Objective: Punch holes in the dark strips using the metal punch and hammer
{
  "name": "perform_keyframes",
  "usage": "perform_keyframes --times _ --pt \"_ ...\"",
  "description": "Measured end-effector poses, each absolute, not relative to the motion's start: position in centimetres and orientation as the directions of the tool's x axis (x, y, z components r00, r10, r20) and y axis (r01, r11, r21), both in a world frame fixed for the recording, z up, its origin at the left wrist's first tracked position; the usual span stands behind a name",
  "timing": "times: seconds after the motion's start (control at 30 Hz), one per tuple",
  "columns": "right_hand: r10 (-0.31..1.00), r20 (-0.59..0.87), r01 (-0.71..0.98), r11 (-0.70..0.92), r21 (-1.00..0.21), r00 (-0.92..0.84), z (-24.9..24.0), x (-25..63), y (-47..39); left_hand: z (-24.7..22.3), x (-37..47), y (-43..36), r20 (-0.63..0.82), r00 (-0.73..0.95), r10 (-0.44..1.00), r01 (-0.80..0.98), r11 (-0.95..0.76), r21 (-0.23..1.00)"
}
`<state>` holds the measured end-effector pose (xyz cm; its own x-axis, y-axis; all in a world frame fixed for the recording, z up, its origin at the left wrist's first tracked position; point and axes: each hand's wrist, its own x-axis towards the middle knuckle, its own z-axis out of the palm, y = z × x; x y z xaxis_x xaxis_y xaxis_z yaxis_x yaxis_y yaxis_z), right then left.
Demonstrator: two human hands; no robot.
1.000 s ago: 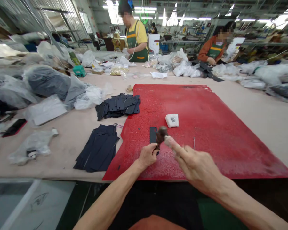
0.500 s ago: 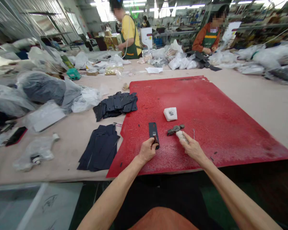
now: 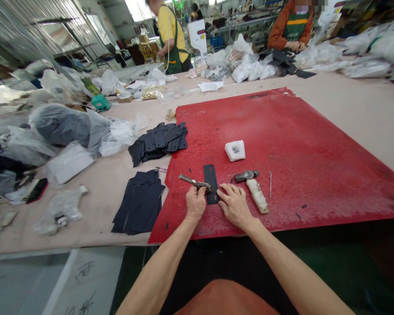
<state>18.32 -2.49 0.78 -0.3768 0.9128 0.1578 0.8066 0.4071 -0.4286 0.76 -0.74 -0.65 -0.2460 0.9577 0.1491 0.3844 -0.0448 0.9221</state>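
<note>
My left hand (image 3: 196, 202) is closed around a metal punch (image 3: 189, 180), a bar-like tool tilted out to the left. Beneath the tool's near end lies a flat black strip (image 3: 210, 173) with holes near its ends. My right hand (image 3: 235, 204) rests palm down with its fingers stretched out, fingertips at the strip's right edge. To the right of that hand, a hammer (image 3: 258, 197) with a pale wrapped handle lies on the red mat (image 3: 302, 175). A thin metal pin with a loop (image 3: 270, 183) is beside the hammer.
A white block (image 3: 235, 150) with a grey patch stands beyond the strip. At left are a stack of black pieces (image 3: 139, 203) and a heap of holed ones (image 3: 160, 140). Plastic bags (image 3: 62, 124) crowd the table's left. Two people work across the table.
My right hand has let go of the hammer, now lying on the mat, and moved left to the strip. My left hand has swung the punch from upright to lying leftward.
</note>
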Motion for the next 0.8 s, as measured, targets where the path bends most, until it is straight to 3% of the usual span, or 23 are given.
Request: perform_keyframes --times 0.1,0.23,0.33,0.43,0.6,0.8 --pt "0.922 0.123 0.807 0.381 -0.452 -0.367 1.1 18.7 -2.1 -0.4 -0.5 -0.5 0.126 -0.348 0.929 0.38 0.017 0.925" --pt "0.954 0.093 0.833 0.294 -0.469 -0.285 2.1 17.9 -1.6 0.1 -2.3 -1.7 0.137 -0.278 0.951 0.451 0.003 0.893" --pt "0.981 0.046 0.9 0.19 -0.392 -0.187 3.1 16.0 -1.5 0.4 -2.8 -3.0 0.153 -0.229 0.961 0.474 -0.027 0.88" --pt "0.991 -0.035 0.943 0.114 -0.313 -0.131 3.7 13.8 -1.3 0.6 -2.9 -3.8 0.151 -0.194 0.969 0.412 -0.059 0.909" --pt "0.971 -0.229 0.941 -0.012 -0.337 -0.069 3.5 12.5 -0.1 0.8 -3.2 -4.5 0.124 -0.213 0.969 0.255 -0.067 0.965" --pt "0.984 -0.155 0.986 0.063 -0.157 -0.088 3.3 11.2 1.1 1.0 -3.5 -4.8 0.061 -0.209 0.976 0.09 -0.043 0.995"
